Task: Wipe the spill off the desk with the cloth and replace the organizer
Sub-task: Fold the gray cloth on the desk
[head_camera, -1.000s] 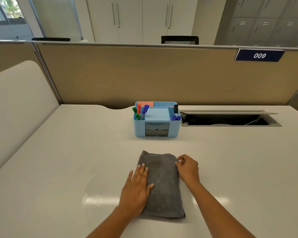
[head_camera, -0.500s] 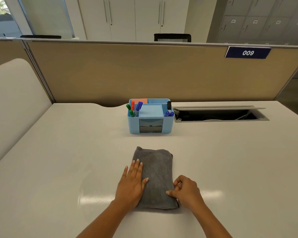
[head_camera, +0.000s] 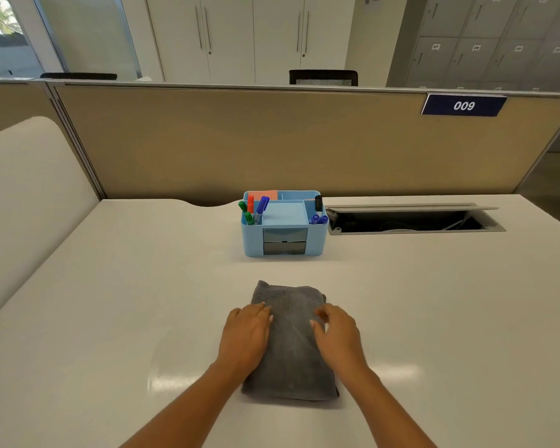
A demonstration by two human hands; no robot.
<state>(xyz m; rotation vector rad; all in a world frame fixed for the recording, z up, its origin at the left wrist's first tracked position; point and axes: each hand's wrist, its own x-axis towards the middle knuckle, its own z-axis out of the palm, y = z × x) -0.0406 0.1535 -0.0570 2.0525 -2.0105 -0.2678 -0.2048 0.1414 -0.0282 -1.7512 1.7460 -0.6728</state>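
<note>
Right hand point(head_camera: 338, 336) slides up from the near corner beside the left hand point(head_camera: 244, 336), fingers curled loosely, empty, pinning the folded cloth point(head_camera: 291, 347) to the tabletop point(head_camera: 110, 302) for wiping.

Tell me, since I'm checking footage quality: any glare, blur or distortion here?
Head view: ceiling-light glare streaks the desk near the left hand and beside the right hand; wide-angle bending curves the partition; the cloth and organizer look sharp.

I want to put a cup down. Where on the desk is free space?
Free: the white desk left of the folded grey cloth, and right of it. Crowded: the back, with the blue plastic organizer and open cable tray.
</note>
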